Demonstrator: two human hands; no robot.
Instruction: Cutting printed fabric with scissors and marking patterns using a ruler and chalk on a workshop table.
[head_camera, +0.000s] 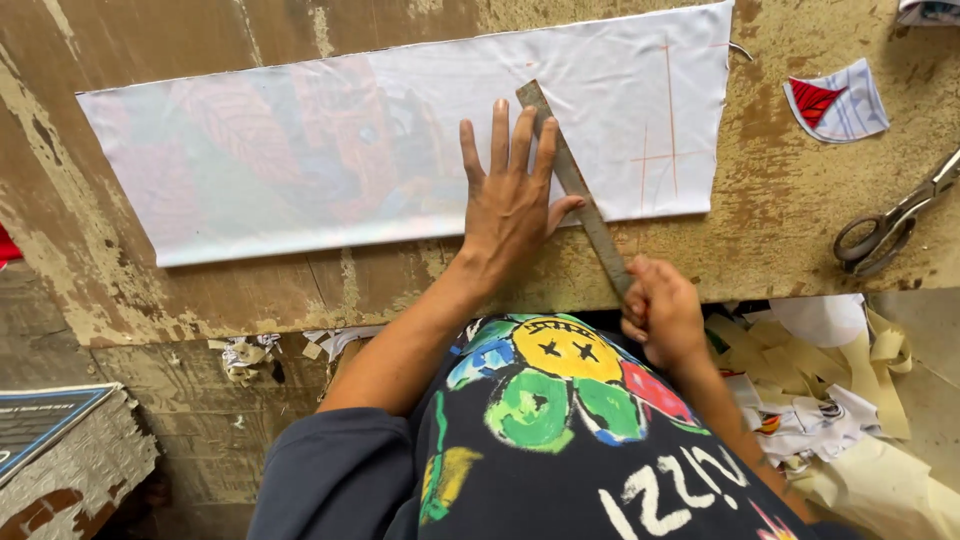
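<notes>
A long white cloth panel (300, 150) with a faint red print showing through lies flat on a worn wooden table (790, 200). Thin red lines are drawn near its right end. A metal ruler (575, 185) lies slanted across the cloth's near edge. My left hand (510, 195) lies flat, fingers spread, on the cloth, pressing against the ruler's left side. My right hand (660, 310) is closed at the ruler's near end by the table edge; whether it holds a marking tool is hidden.
Metal scissors (890, 225) lie at the table's right edge. A small cloth scrap with a red shape (835, 100) sits at the back right. Cream and white offcuts (830, 390) pile on the floor at right. A dark box (45, 420) sits lower left.
</notes>
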